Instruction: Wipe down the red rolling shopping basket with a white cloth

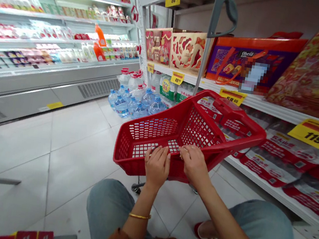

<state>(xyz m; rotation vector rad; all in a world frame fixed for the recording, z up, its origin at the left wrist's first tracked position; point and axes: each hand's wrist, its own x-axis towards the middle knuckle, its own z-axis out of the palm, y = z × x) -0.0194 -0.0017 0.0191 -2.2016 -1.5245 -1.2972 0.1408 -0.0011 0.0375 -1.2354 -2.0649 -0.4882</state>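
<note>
A red plastic shopping cart (130, 167) with lattice walls stands right in front of my knees, its handle end towards the shelf on the right. Over the near rim of its basket, the fingers of my left hand (157, 166) are hooked, their tips inside. Close beside it, my right hand (196, 165) curls over the same rim, nearer the handle. The gap between the two hands is small. No goods show in the visible part of the basket; my hands hide some of its near side.
A lit refrigerated display (52, 55) lines the left. Large water bottles (135, 102) stand on the floor behind the cart. Gift boxes (187, 52) and packed bottles (282, 142) fill the right shelf. A grey hook-shaped handle (224, 15) is on a pole before it.
</note>
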